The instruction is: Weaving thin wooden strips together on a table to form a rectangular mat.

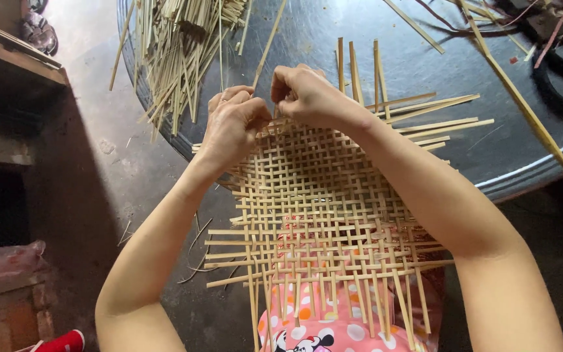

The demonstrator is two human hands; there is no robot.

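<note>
Bamboo strip [263, 55] pinched in left hand [232, 124], long axis running up and away from grip. Right hand [307, 98] just beside, fingertips pressed together at far edge of woven mat [320, 202].

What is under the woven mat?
Under the woven mat, pink spotted cloth shows through the near gaps, and the dark round table lies under the far end. The strips hide everything else beneath it.
</note>
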